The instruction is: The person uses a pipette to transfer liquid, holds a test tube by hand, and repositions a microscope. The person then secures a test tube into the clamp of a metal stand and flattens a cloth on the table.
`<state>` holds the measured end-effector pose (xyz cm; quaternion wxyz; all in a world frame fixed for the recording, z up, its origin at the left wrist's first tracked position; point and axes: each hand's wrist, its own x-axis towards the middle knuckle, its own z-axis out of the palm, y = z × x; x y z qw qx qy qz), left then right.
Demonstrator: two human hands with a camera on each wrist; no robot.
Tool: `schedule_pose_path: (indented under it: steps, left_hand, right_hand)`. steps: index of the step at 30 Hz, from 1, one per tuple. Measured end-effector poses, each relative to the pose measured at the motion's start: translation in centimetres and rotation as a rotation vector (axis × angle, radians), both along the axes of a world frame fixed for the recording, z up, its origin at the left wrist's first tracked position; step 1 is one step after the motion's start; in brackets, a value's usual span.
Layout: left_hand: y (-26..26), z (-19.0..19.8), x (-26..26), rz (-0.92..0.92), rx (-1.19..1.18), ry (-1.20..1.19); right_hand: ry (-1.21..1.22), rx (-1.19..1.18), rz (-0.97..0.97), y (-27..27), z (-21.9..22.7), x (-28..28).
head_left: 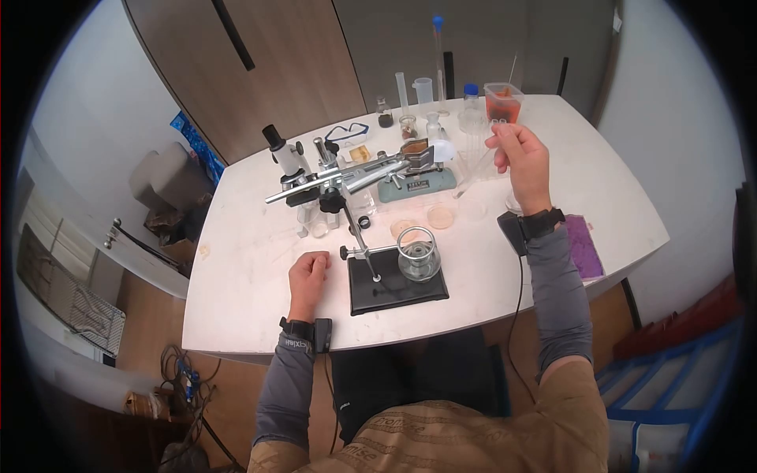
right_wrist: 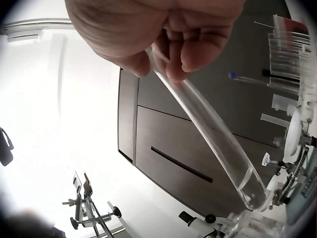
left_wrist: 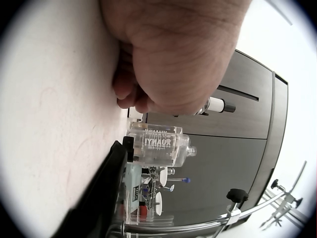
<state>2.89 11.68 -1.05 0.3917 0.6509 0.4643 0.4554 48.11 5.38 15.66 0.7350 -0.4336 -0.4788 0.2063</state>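
Observation:
My right hand (head_left: 522,162) is raised over the far right of the table and pinches a glass test tube (right_wrist: 208,126) near its upper end. The tube slants down, and a little clear liquid (right_wrist: 254,196) lies in its rounded bottom. My left hand (head_left: 308,277) rests on the tabletop with loosely curled fingers, holding nothing. Right beside it stands the retort stand's black base (head_left: 394,299), which bears a round clear glass vessel (head_left: 419,266). The stand's clamp (head_left: 414,158) reaches out above the table. In the left wrist view a clear bottle (left_wrist: 158,148) shows beyond the left hand's fingers.
A microscope (head_left: 290,162) stands at the left, a blue-green balance (head_left: 418,186) at the middle. Petri dishes (head_left: 441,217) lie near the stand. Behind are safety goggles (head_left: 347,132), a blue-capped bottle (head_left: 471,102) and an orange-filled container (head_left: 503,102). A purple sheet (head_left: 584,246) lies at the right edge.

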Motion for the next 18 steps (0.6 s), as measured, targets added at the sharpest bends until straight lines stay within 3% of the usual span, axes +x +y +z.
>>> schedule_pose_path:
  steps: [8, 12, 15, 17, 18]
  left_hand:
    - [0.8, -1.1, -0.2, 0.007, 0.002, 0.001]
    - [0.5, -0.3, -0.3, -0.024, -0.014, -0.031]
    - [-0.2, 0.5, -0.2, -0.014, -0.036, -0.095]
    - [-0.8, 1.0, -0.1, 0.116, 0.195, -0.083]
    - [-1.8, 2.5, 0.1, 0.118, 0.198, -0.086]
  right_hand:
    - [-0.16, 0.28, 0.082, -5.6, 16.6, -3.5]
    - [-0.39, 0.237, 0.041, -6.1, 20.1, -5.9]
    - [-0.487, 0.187, 0.032, -6.1, 20.3, -8.1]
    - [-0.505, 0.171, 0.056, -6.2, 20.0, -9.1]
    - [-0.512, 0.177, 0.064, -6.0, 19.7, -9.4]
